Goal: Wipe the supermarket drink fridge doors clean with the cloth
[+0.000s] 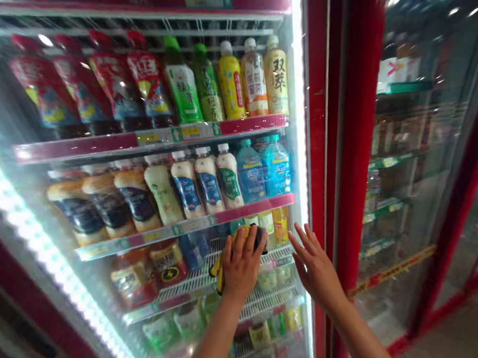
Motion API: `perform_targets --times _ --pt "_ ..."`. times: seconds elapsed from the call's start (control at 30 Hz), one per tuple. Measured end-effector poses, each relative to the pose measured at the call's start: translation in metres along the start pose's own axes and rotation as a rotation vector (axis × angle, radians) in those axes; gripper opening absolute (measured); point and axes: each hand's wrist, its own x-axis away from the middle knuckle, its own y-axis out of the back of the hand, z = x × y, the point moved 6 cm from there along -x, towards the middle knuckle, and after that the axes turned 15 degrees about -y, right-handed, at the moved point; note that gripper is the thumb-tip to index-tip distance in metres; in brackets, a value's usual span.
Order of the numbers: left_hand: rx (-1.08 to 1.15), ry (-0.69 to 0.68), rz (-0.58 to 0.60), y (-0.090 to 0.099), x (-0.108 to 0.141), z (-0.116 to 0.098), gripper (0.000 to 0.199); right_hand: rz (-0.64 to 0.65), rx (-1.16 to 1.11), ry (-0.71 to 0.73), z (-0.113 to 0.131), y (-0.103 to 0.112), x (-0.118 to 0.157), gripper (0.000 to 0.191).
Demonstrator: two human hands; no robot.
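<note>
My left hand (241, 265) holds a yellow cloth with dark edges (217, 267) under its palm and fingers, flat against the glass door of a lit drinks cooler. Much of the cloth is hidden beneath the hand. To the right, my right hand (316, 267) is open with fingers stretched out, near the cooler's bright right edge. Nothing is in it, and I cannot tell whether its fingertips touch the glass. Behind both hands are wire shelves (251, 308) carrying bottles.
Bottled drinks (228, 177) fill the cooler's rows behind the glass. LED strips (33, 243) run along both sides. A red door frame (363, 143) stands on the right, beside another glass-fronted cabinet (400, 194) with a yellow-and-red strip (395, 271) across it.
</note>
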Motion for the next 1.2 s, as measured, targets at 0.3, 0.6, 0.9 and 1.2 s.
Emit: perform_targets --times 0.3,0.6,0.9,1.2 --pt "0.021 0.140 -0.123 0.004 -0.100 0.014 0.076 -0.044 0.016 -0.009 -0.022 0.016 -0.010 0.075" --pt "0.048 -0.105 -0.048 -0.022 -0.083 -0.046 0.061 -0.048 0.004 0.011 -0.053 0.024 -0.019 0.077" --pt "-0.037 -0.069 -0.056 -0.029 -0.127 -0.054 0.063 -0.061 -0.079 -0.002 -0.073 0.028 -0.024 0.080" --pt "-0.070 -0.122 -0.089 -0.034 -0.164 -0.057 0.063 -0.061 -0.113 0.002 -0.089 0.044 -0.027 0.078"
